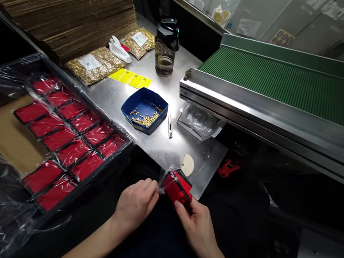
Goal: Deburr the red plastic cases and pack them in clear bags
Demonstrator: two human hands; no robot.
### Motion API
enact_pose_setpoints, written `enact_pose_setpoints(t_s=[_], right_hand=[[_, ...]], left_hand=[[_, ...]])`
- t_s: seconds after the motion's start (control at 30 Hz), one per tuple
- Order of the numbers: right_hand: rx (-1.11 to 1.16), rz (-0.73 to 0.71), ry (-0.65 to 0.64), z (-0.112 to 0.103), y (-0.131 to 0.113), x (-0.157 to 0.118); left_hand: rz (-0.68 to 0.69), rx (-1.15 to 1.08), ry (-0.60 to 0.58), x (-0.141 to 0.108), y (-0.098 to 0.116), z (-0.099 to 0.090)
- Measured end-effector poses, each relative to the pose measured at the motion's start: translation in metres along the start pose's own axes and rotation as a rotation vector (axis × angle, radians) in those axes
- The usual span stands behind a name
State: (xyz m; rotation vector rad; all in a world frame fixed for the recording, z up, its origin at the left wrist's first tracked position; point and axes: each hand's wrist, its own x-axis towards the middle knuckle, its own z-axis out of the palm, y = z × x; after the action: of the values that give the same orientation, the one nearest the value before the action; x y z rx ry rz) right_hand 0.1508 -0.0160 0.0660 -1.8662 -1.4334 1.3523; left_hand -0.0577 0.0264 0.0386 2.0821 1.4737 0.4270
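Note:
My right hand (199, 223) grips a red part with black edges (177, 187) by its near right side, thumb on top. Clear plastic film (164, 179) clings to the part's left end. My left hand (137, 200) is closed in a pinch on that film, just left of the part. Past the part, a pale rounded tag-like piece (187, 165) lies on the metal table (147, 142). To my left, a dark crate (121, 150) lined with clear plastic holds rows of similar red parts (70, 151) in film, with bare cardboard (9, 137) showing.
A blue tray (146, 97) holds small gold-coloured pieces. Near it are a utility knife (170, 126), yellow labels (131, 78), bags of gold pieces (96, 65), a white glove (119, 49) and a water bottle (166, 50). A green conveyor (285, 84) juts in from the right; stacked cardboard (61, 8) stands left.

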Motion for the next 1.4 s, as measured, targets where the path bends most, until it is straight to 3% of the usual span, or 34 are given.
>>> enact_pose_setpoints(t_s=[0.17,0.3,0.43,0.6,0.73,0.8,0.87,0.97,1.03,1.1,1.17,1.27,1.33,1.4], right_hand=[[-0.011,0.03,-0.146,-0.007,0.002,0.004],[0.161,0.01,-0.116,-0.017,0.004,0.009],[0.312,-0.011,-0.273,-0.023,0.012,0.015],[0.564,0.055,-0.21,-0.011,0.028,0.025],[0.66,0.105,-0.173,0.008,0.037,0.025],[0.639,0.093,-0.2,0.013,0.037,0.022],[0.578,0.052,-0.272,0.015,0.035,0.02],[0.439,-0.008,-0.376,0.006,0.026,0.018],[0.348,-0.023,-0.383,-0.006,0.02,0.018],[0.232,-0.06,-0.364,-0.019,0.015,0.018],[0.036,-0.141,-0.398,-0.031,0.014,0.017],[-0.274,-0.299,-0.495,-0.038,0.015,0.016],[-0.36,-0.414,-0.44,-0.037,0.014,0.016],[-0.363,-0.558,-0.297,-0.035,0.012,0.016]], left_hand=[[0.219,0.001,-0.029,0.011,0.018,0.005],[0.362,-0.086,0.014,0.013,0.035,0.01],[0.343,-0.118,0.037,0.012,0.045,0.009],[0.158,-0.279,-0.101,0.007,0.052,0.006],[0.026,-0.206,-0.22,0.006,0.053,0.003],[0.045,-0.173,-0.248,0.005,0.052,0.002],[0.105,-0.163,-0.203,0.005,0.051,0.004],[0.218,-0.192,-0.067,0.003,0.051,0.01],[0.235,-0.298,-0.062,0.002,0.052,0.011],[0.147,-0.518,-0.115,0.002,0.055,0.008],[-0.066,-0.832,-0.142,0.004,0.058,-0.001],[-0.42,-1.281,-0.052,0.011,0.055,-0.016],[-0.563,-1.386,0.016,0.016,0.045,-0.022],[-0.615,-1.257,0.016,0.019,0.031,-0.026]])
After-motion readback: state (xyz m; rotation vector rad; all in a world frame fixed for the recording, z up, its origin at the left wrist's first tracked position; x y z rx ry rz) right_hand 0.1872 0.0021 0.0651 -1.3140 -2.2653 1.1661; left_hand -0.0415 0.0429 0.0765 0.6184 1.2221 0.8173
